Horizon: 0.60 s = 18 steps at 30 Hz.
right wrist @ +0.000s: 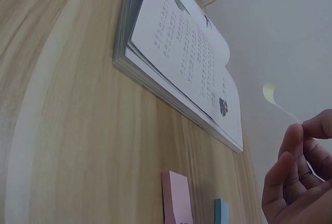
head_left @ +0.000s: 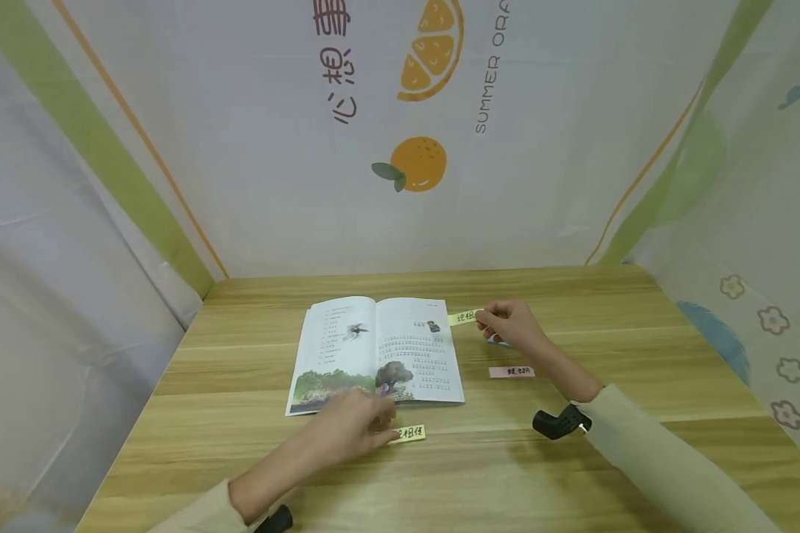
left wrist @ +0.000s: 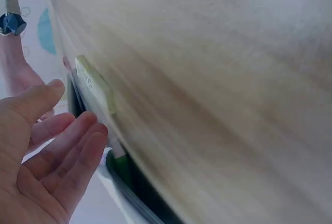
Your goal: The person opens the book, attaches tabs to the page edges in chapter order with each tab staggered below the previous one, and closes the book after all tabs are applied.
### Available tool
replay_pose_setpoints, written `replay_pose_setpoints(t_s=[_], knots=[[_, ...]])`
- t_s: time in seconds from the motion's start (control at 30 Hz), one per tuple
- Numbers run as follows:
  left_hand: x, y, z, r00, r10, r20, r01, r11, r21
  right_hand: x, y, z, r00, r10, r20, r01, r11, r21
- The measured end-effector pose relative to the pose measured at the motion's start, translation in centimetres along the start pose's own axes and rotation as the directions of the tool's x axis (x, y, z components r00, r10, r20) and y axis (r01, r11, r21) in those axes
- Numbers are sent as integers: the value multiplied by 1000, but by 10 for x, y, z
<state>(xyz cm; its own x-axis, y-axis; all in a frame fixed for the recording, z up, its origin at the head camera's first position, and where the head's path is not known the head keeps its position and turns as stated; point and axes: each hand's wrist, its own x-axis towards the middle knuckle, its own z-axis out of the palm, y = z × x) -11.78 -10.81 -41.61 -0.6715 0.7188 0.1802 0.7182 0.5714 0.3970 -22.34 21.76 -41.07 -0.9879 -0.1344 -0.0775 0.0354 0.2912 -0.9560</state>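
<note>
My right hand pinches a yellow sticky note strip with handwriting on it, beside the right edge of an open book. In the right wrist view the free end of the strip curls up, away from the thumb and fingertips. Close to the book's front edge, my left hand is loosely bent, its thumb overlapping a yellow sticky note pad in the head view. From the left wrist, the same pad shows beyond the fingertips, with nothing between thumb and fingers.
A pink sticky note pad lies right of the book. Behind it, a blue pad is partly hidden under my right hand. The wooden table meets a printed white curtain at the back and sides.
</note>
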Motion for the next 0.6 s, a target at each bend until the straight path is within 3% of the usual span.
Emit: replay_pose_setpoints(t_s=[0.13,0.3,0.43,0.6], knots=[[3,1,-8,1000,-13,-19,14,999,48,2,2,-1,1000,1,5,-1,1000,-3],[12,-2,-16,998,-60,-16,61,998,4,4,5,-3,1000,-5,14,5,1000,-3],[20,-6,-20,989,-94,115,92,996,22,5,6,-3,1000,-13,12,13,1000,-11],[27,-5,-25,940,-163,300,146,986,79,7,9,-1,1000,-23,1,23,1000,-6]])
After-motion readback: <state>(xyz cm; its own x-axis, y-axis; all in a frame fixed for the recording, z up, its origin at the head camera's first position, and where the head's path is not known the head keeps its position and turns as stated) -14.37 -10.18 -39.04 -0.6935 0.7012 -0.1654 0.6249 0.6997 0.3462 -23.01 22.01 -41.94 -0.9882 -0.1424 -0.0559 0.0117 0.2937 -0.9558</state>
